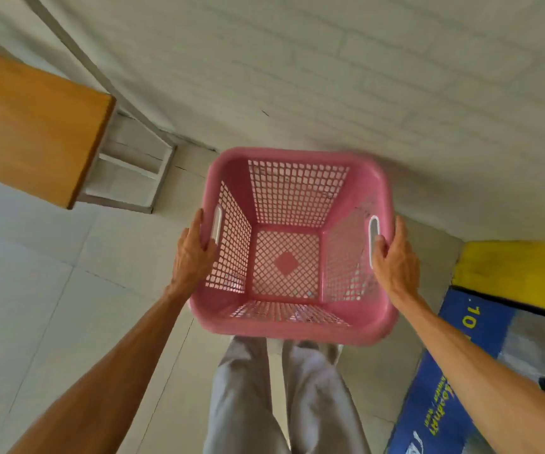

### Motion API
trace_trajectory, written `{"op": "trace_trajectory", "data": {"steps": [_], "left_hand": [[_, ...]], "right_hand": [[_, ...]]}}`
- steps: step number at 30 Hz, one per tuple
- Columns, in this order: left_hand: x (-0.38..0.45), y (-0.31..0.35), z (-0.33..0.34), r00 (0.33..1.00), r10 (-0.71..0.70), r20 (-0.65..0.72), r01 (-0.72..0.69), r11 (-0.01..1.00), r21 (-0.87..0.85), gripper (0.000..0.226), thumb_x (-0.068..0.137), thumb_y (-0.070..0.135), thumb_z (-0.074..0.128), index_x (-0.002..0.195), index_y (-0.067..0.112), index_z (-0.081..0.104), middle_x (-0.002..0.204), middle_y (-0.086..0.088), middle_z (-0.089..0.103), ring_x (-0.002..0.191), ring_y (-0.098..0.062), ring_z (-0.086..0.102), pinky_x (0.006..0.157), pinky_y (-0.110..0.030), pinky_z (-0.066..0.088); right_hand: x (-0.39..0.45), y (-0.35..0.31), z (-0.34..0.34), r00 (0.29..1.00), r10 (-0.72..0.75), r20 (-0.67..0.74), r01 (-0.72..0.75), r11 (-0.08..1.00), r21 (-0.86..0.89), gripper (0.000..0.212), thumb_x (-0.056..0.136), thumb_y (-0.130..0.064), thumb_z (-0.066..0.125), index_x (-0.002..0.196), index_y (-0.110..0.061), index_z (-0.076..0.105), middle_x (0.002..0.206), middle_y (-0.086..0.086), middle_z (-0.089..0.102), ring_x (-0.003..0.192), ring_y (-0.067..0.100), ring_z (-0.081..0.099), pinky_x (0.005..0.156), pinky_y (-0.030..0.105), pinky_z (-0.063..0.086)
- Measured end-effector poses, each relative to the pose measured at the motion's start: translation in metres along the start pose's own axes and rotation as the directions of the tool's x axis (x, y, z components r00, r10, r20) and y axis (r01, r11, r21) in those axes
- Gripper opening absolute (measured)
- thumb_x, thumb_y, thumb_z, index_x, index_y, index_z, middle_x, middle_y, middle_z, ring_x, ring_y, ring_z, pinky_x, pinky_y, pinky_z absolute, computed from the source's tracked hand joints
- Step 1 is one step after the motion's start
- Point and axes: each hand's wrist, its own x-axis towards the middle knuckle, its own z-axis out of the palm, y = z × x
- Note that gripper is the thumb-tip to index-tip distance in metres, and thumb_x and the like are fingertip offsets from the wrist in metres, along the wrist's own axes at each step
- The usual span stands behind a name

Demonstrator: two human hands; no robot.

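A pink plastic lattice basket [297,326] hangs in front of me above the floor, its inside empty. My left hand [194,253] grips the basket's left rim at the handle slot, thumb over the edge. On the opposite side my right hand [395,260] grips the right rim, thumb hooked into the white-edged handle slot. The fingers of both hands are hidden under the rim. My legs in light trousers show below the basket.
A wooden table top [32,132] on a grey metal frame [133,178] stands at the left against the white brick wall. A yellow block [520,273] and a blue printed box [444,381] lie at the right. Pale tiled floor [35,290] spreads between them.
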Motion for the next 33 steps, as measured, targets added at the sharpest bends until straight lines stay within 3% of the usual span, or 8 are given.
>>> {"op": "trace_trajectory", "data": {"steps": [4, 10, 15, 18, 21, 24, 28, 33], "left_hand": [[-0.066, 0.007, -0.106, 0.993, -0.097, -0.070, 0.093, 0.994, -0.065, 0.070, 0.093, 0.035, 0.053, 0.155, 0.029, 0.022, 0.127, -0.013, 0.055, 0.103, -0.022, 0.058, 0.078, -0.038, 0.053], [-0.157, -0.033, -0.258, 0.918, -0.257, -0.302, 0.120, 0.905, -0.408, 0.074, 0.079, 0.010, 0.060, 0.150, 0.019, 0.041, 0.126, -0.007, 0.066, 0.100, -0.023, 0.069, 0.091, -0.046, 0.056], [-0.225, -0.091, -0.371, 0.807, -0.334, -0.486, 0.020, 0.839, -0.544, 0.074, 0.081, -0.001, 0.063, 0.150, 0.015, 0.041, 0.137, -0.003, 0.059, 0.100, -0.019, 0.069, 0.087, -0.037, 0.058], [-0.260, -0.122, -0.422, 0.720, -0.368, -0.589, -0.043, 0.823, -0.567, 0.072, 0.081, 0.000, 0.064, 0.149, 0.011, 0.041, 0.142, 0.001, 0.054, 0.104, -0.020, 0.067, 0.085, -0.033, 0.057], [-0.288, -0.152, -0.458, 0.634, -0.385, -0.671, -0.113, 0.812, -0.572, 0.068, 0.083, 0.004, 0.066, 0.148, 0.010, 0.044, 0.148, 0.005, 0.047, 0.103, -0.015, 0.067, 0.080, -0.027, 0.058], [-0.306, -0.183, -0.482, 0.556, -0.426, -0.714, -0.159, 0.788, -0.595, 0.062, 0.087, 0.005, 0.065, 0.145, 0.012, 0.047, 0.134, 0.017, 0.048, 0.081, 0.003, 0.068, 0.064, -0.012, 0.056], [-0.312, -0.228, -0.516, 0.477, -0.485, -0.733, -0.170, 0.768, -0.618, 0.061, 0.089, 0.012, 0.067, 0.146, 0.015, 0.047, 0.137, 0.010, 0.056, 0.089, -0.010, 0.071, 0.072, -0.028, 0.062], [-0.291, -0.287, -0.570, 0.408, -0.509, -0.758, -0.165, 0.776, -0.609, 0.059, 0.091, 0.022, 0.067, 0.146, 0.018, 0.047, 0.133, 0.002, 0.063, 0.090, -0.020, 0.074, 0.074, -0.038, 0.063]], "right_hand": [[-0.034, -0.111, -0.061, 0.987, -0.096, 0.129, 0.091, 0.995, 0.043, 0.051, 0.100, -0.027, 0.045, 0.149, -0.021, 0.036, 0.114, 0.018, 0.069, 0.084, 0.034, 0.068, 0.062, 0.023, 0.040], [-0.104, -0.272, -0.097, 0.900, -0.349, 0.261, 0.325, 0.936, 0.132, 0.051, 0.099, -0.026, 0.049, 0.149, -0.026, 0.037, 0.121, 0.014, 0.066, 0.074, 0.022, 0.060, 0.052, 0.013, 0.040], [-0.166, -0.405, -0.082, 0.735, -0.584, 0.345, 0.531, 0.812, 0.244, 0.049, 0.097, -0.027, 0.052, 0.144, -0.033, 0.039, 0.105, 0.007, 0.066, 0.063, 0.007, 0.065, 0.040, 0.011, 0.045], [-0.200, -0.482, -0.061, 0.638, -0.689, 0.344, 0.641, 0.723, 0.259, 0.053, 0.095, -0.029, 0.054, 0.145, -0.032, 0.038, 0.111, 0.007, 0.066, 0.066, 0.007, 0.064, 0.041, 0.008, 0.045], [-0.235, -0.551, -0.041, 0.535, -0.774, 0.340, 0.729, 0.626, 0.277, 0.055, 0.094, -0.031, 0.056, 0.146, -0.030, 0.039, 0.118, 0.007, 0.066, 0.071, 0.012, 0.062, 0.055, 0.012, 0.047], [-0.272, -0.607, -0.019, 0.444, -0.834, 0.327, 0.791, 0.536, 0.294, 0.055, 0.093, -0.027, 0.060, 0.144, -0.025, 0.042, 0.120, 0.007, 0.066, 0.083, 0.015, 0.059, 0.072, 0.020, 0.046], [-0.308, -0.681, 0.014, 0.332, -0.893, 0.306, 0.854, 0.422, 0.304, 0.057, 0.090, -0.024, 0.065, 0.144, -0.023, 0.045, 0.105, -0.004, 0.061, 0.083, 0.012, 0.057, 0.055, -0.005, 0.036], [-0.333, -0.778, 0.075, 0.269, -0.907, 0.325, 0.871, 0.373, 0.320, 0.066, 0.081, -0.034, 0.074, 0.141, -0.025, 0.049, 0.114, 0.005, 0.071, 0.094, 0.022, 0.069, 0.084, 0.024, 0.049]]}}
